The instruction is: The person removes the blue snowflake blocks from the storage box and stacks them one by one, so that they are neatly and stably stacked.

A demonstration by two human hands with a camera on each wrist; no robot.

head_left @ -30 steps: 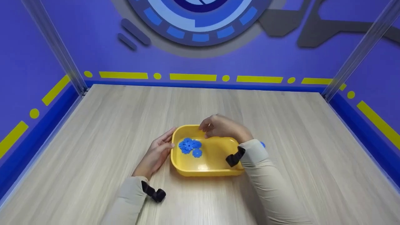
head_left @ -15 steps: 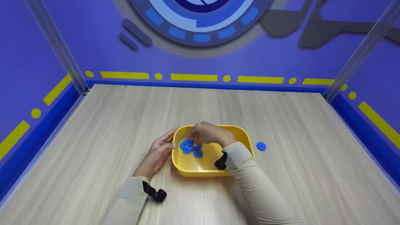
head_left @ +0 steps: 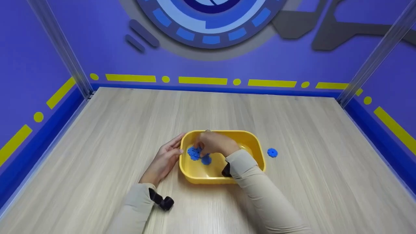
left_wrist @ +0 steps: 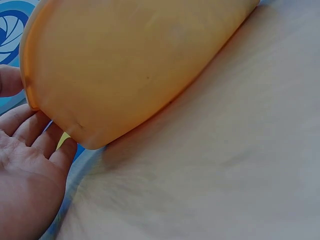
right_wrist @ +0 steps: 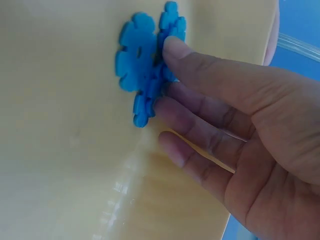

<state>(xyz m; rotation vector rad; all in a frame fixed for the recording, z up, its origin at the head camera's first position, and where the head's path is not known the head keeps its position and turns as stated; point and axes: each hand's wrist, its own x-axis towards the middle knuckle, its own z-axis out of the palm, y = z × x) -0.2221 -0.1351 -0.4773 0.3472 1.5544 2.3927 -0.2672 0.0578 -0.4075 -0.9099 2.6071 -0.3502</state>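
A pale wood-grain table point(head_left: 97, 156) carries a smooth yellow plastic tray point(head_left: 250, 143) with rounded corners. The left hand point(head_left: 164, 157) lies flat and relaxed against its side. The right hand point(head_left: 213, 143), fingers nearly straight, touches notched blue discs point(right_wrist: 145, 65) inside; one disc point(head_left: 272, 152) lies outside.

This is looking like a purpose-built recording booth or demonstration stand rather than a home or workshop. A pale wood-grain laminate worktop point(head_left: 130, 136) is filling the lower frame, purple printed wall panels point(head_left: 97, 42) with yellow dash-and-dot stripes point(head_left: 202, 80) are enclosing it, a blue circular emblem point(head_left: 211, 19) is sitting at top centre, and clear corner posts point(head_left: 58, 48) are rising at both upper sides.
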